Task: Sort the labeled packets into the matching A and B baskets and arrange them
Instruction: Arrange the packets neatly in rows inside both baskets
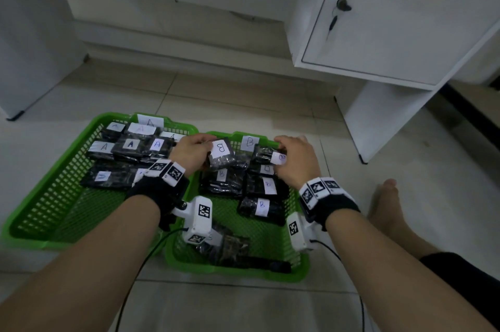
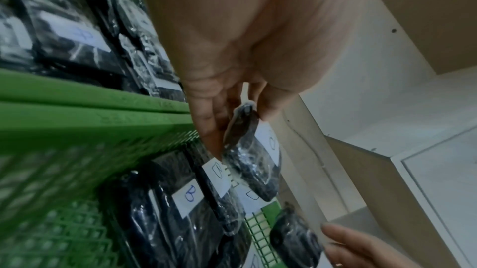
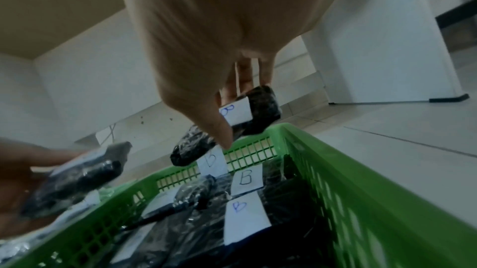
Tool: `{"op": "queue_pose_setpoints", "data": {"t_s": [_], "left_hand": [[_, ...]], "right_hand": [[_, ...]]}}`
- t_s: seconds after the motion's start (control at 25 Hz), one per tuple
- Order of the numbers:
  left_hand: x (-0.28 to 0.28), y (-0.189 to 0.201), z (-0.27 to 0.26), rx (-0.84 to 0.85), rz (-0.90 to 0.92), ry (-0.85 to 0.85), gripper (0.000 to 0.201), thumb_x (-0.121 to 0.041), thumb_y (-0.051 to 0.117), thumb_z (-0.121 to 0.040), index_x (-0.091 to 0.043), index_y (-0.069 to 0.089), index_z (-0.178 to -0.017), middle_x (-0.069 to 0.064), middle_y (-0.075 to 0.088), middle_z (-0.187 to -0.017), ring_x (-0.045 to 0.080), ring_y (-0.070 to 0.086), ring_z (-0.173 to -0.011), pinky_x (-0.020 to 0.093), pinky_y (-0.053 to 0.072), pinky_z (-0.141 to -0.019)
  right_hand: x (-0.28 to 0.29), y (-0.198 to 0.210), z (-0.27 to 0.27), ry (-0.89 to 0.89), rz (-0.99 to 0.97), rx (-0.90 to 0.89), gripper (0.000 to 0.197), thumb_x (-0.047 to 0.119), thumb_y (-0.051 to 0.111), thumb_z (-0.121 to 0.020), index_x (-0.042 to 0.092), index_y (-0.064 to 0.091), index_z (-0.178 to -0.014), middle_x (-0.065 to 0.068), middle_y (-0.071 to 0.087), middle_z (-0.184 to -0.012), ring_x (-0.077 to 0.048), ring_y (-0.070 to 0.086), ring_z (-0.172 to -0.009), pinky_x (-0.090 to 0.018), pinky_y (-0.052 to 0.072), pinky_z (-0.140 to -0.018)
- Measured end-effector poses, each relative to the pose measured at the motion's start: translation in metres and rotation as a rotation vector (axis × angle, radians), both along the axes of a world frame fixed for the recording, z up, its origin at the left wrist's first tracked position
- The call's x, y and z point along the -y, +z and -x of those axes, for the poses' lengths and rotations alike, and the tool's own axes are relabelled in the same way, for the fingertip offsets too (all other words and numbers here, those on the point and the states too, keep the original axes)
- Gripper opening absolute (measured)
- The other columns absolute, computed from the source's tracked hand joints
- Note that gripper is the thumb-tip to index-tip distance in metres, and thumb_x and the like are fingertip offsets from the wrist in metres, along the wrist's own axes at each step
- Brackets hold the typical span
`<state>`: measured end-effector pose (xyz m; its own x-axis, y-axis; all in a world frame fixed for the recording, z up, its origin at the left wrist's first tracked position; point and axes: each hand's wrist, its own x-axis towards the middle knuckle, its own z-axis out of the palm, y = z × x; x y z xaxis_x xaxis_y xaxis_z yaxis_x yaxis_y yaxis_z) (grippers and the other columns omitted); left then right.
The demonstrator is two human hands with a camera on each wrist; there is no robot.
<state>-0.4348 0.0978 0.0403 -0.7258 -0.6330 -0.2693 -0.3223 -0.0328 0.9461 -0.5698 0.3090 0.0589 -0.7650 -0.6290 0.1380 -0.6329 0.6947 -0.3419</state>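
So on the left we've got the A basket [image 1: 54,191] on the floor, black packets bunched at its 12 o'clock end, most with paper tags reading "A". One packet [image 1: 108,176] around the basket's middle has a tag we honestly can't read, so it might be a stray that still needs moving.

Our left hand [image 1: 193,151] is clamped around a B packet [image 1: 222,154], holding it up over the 11 o'clock corner of the B basket [image 1: 295,275]. Our right hand [image 1: 295,160] is pinching a second B packet [image 1: 266,155] at the 1 o'clock corner, right by the back rim. The basket's own tag [image 1: 249,141] says "B", and the packets lying flat below it read "B" too. No brand names anywhere, just handwritten letters.

What could go wrong, as we see it: both held packets sit close to the rim, so letting go early could drop one over the back wall onto the floor. The wrap looks slick, so a loose pinch could slip. Also a packet [image 1: 230,247] at 6 o'clock is half hidden under the wrist camera, easy to forget when tidying rows.
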Motion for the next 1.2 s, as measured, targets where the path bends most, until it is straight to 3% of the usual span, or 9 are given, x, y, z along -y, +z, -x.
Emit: {"op": "queue_pose_setpoints", "data": {"t_s": [0.08, 0.2, 0.32, 0.44, 0.64, 0.8, 1.0, 1.12, 1.2], "left_hand": [[0.0, -0.003, 0.005, -0.021, -0.068, 0.077, 0.022, -0.01, 0.057, -0.095, -0.023, 0.072, -0.106, 0.01, 0.072, -0.112, 0.027, 0.069, -0.097, 0.051, 0.059, -0.085], [0.002, -0.007, 0.01, -0.059, -0.159, 0.149, 0.027, -0.003, 0.054, -0.097, -0.007, 0.066, -0.12, 0.014, 0.068, -0.115, 0.029, 0.066, -0.1, 0.047, 0.058, -0.084], [-0.001, -0.006, 0.011, -0.085, -0.236, 0.153, 0.023, 0.001, 0.055, -0.096, -0.007, 0.064, -0.115, 0.014, 0.066, -0.113, 0.031, 0.066, -0.101, 0.043, 0.06, -0.076], [-0.004, -0.006, 0.012, -0.08, -0.258, 0.175, 0.024, 0.002, 0.058, -0.094, -0.007, 0.064, -0.116, 0.016, 0.067, -0.113, 0.034, 0.068, -0.101, 0.049, 0.059, -0.083], [-0.002, -0.005, 0.011, -0.085, -0.284, 0.177, 0.024, 0.001, 0.06, -0.093, -0.006, 0.062, -0.116, 0.017, 0.067, -0.113, 0.033, 0.069, -0.097, 0.046, 0.061, -0.079], [0.0, -0.006, 0.006, -0.107, -0.333, 0.198, 0.022, 0.004, 0.06, -0.092, -0.004, 0.061, -0.113, 0.02, 0.066, -0.113, 0.035, 0.069, -0.097, 0.04, 0.063, -0.068], [0.001, -0.006, 0.007, -0.131, -0.387, 0.214, 0.024, 0.006, 0.059, -0.092, -0.004, 0.058, -0.113, 0.024, 0.066, -0.117, 0.039, 0.068, -0.101, 0.048, 0.06, -0.081], [-0.001, -0.004, 0.006, -0.159, -0.444, 0.183, 0.03, 0.007, 0.055, -0.093, -0.003, 0.054, -0.121, 0.025, 0.064, -0.12, 0.039, 0.067, -0.104, 0.049, 0.059, -0.083], [-0.001, -0.003, 0.003, -0.201, -0.516, 0.158, 0.038, 0.009, 0.052, -0.094, -0.008, 0.051, -0.129, 0.023, 0.064, -0.119, 0.038, 0.067, -0.104, 0.049, 0.059, -0.086]], "right_hand": [[0.006, -0.005, 0.011, -0.028, -0.026, -0.016, 0.05, 0.011, 0.08, -0.073, 0.022, 0.065, -0.119, -0.003, 0.059, -0.108, -0.024, 0.057, -0.101, -0.038, 0.051, -0.094], [0.012, -0.019, 0.024, -0.001, -0.125, 0.021, 0.033, 0.013, 0.08, -0.077, 0.02, 0.071, -0.107, -0.005, 0.061, -0.107, -0.024, 0.059, -0.099, -0.032, 0.049, -0.088], [0.017, -0.026, 0.028, 0.042, -0.133, 0.024, 0.028, 0.013, 0.083, -0.078, 0.015, 0.073, -0.104, -0.002, 0.064, -0.106, -0.02, 0.057, -0.1, -0.025, 0.041, -0.083], [0.021, -0.026, 0.033, 0.01, -0.058, 0.019, 0.023, 0.007, 0.08, -0.077, 0.014, 0.071, -0.097, -0.001, 0.062, -0.102, -0.019, 0.056, -0.096, -0.025, 0.04, -0.079], [0.018, -0.035, 0.033, 0.02, -0.108, 0.068, 0.032, 0.016, 0.086, -0.074, 0.016, 0.066, -0.098, -0.001, 0.063, -0.104, -0.017, 0.054, -0.091, -0.026, 0.039, -0.078], [0.013, -0.034, 0.035, 0.0, -0.078, 0.075, 0.044, 0.017, 0.087, -0.068, 0.017, 0.066, -0.107, 0.0, 0.06, -0.107, -0.018, 0.054, -0.101, -0.029, 0.044, -0.087], [0.011, -0.03, 0.035, -0.048, -0.161, 0.095, 0.023, -0.002, 0.07, -0.074, 0.018, 0.071, -0.085, -0.003, 0.067, -0.095, -0.022, 0.064, -0.093, -0.028, 0.051, -0.077], [0.014, -0.02, 0.035, -0.069, -0.176, 0.106, 0.021, 0.002, 0.071, -0.077, 0.017, 0.073, -0.092, -0.004, 0.068, -0.097, -0.022, 0.065, -0.092, -0.03, 0.055, -0.081], [0.021, -0.01, 0.03, -0.068, -0.086, 0.104, 0.023, 0.005, 0.075, -0.077, 0.018, 0.074, -0.096, 0.0, 0.068, -0.096, -0.018, 0.065, -0.09, -0.029, 0.056, -0.081]]}}
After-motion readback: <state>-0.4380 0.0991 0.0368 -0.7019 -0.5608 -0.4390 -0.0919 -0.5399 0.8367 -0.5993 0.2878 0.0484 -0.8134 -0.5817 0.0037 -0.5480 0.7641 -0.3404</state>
